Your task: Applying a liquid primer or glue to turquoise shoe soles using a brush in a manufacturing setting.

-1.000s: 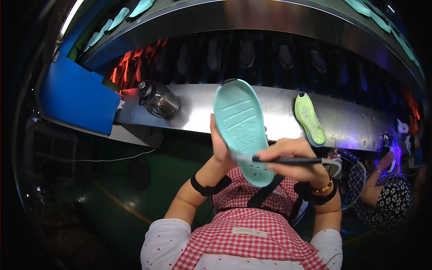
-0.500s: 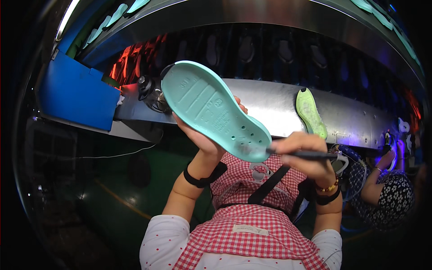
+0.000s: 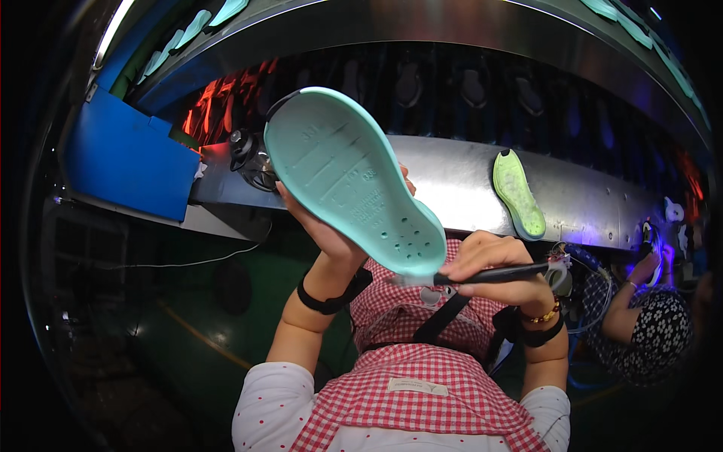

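My left hand [image 3: 324, 232] holds a turquoise shoe sole [image 3: 335, 173] tilted up, its hollow inner face showing raised ridges and several small holes. The fingers wrap behind it, partly out of sight. In my right hand [image 3: 493, 260] is a black-handled brush [image 3: 520, 273], gripped between thumb and fingers. Its pale bristles lie at the lower rim of the turquoise sole, blurred by motion. Beyond my right hand, a yellow-green sole [image 3: 520, 194] with a black tip rests on the metal bench.
A metal bench [image 3: 452, 181] runs across in front, with a dark-lidded clear bottle [image 3: 252, 162] at its left and a blue box [image 3: 128, 154] beside that. Dark soles sit in a row behind. At right, a co-worker [image 3: 648, 331] in a flowered cap handles a shoe.
The brush has moved down and left, from the sole's inner face to its lower rim. The turquoise sole has tilted and shifted slightly left.
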Available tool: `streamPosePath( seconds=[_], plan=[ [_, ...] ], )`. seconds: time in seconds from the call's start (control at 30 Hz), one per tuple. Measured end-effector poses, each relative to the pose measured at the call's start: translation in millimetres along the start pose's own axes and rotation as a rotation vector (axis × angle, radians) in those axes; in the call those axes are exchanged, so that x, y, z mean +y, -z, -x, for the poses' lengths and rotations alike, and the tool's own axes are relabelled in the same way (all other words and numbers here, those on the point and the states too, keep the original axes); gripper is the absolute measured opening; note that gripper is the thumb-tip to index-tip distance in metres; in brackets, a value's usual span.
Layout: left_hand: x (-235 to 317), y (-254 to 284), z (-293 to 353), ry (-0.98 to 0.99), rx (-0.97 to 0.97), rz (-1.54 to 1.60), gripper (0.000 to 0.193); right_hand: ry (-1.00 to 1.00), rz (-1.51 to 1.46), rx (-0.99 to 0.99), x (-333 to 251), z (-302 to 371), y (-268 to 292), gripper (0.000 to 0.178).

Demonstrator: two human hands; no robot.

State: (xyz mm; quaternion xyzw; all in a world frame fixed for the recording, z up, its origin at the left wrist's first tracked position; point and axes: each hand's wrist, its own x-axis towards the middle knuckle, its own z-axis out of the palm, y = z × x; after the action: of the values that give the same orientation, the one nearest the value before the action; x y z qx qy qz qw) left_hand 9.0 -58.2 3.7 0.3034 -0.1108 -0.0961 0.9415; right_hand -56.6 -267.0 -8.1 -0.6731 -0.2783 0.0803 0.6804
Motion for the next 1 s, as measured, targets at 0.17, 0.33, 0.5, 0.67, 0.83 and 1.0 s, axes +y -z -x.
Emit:
streamPosePath(
  seconds=[0.17, 0.33, 0.5, 0.67, 0.83, 1.0],
  plan=[
    [4.9, -11.4, -2.5, 0.05, 0.095, 0.102, 0.091, -0.121, -0.402, 0.187, 7.0, -0.2, 0.0, 0.022],
    [-13.0, -7.6, 25.8, 0.118, 0.068, 0.472, 0.088, -0.139, -0.833, 0.307, 6.7, -5.5, -14.2, 0.021],
    [-31.0, 9.6, 27.5, 0.25, 0.019, 0.089, 0.072, -0.223, -0.324, 0.177, -13.7, -6.0, -15.8, 0.02],
    [-12.8, 16.6, 16.7, 0.31, -0.253, -0.148, 0.056, -0.043, -0.139, -0.154, -25.8, -3.7, 3.9, 0.021],
    [-8.3, 18.5, 8.3, 0.575, -0.214, -0.171, 0.051, 0.014, 0.086, -0.128, -20.9, -7.3, -4.1, 0.019],
    [-2.7, 42.0, 9.7, 0.667, -0.234, 0.075, 0.051, 0.072, 0.06, -0.373, -32.1, -7.3, 5.4, 0.02]
  ],
)
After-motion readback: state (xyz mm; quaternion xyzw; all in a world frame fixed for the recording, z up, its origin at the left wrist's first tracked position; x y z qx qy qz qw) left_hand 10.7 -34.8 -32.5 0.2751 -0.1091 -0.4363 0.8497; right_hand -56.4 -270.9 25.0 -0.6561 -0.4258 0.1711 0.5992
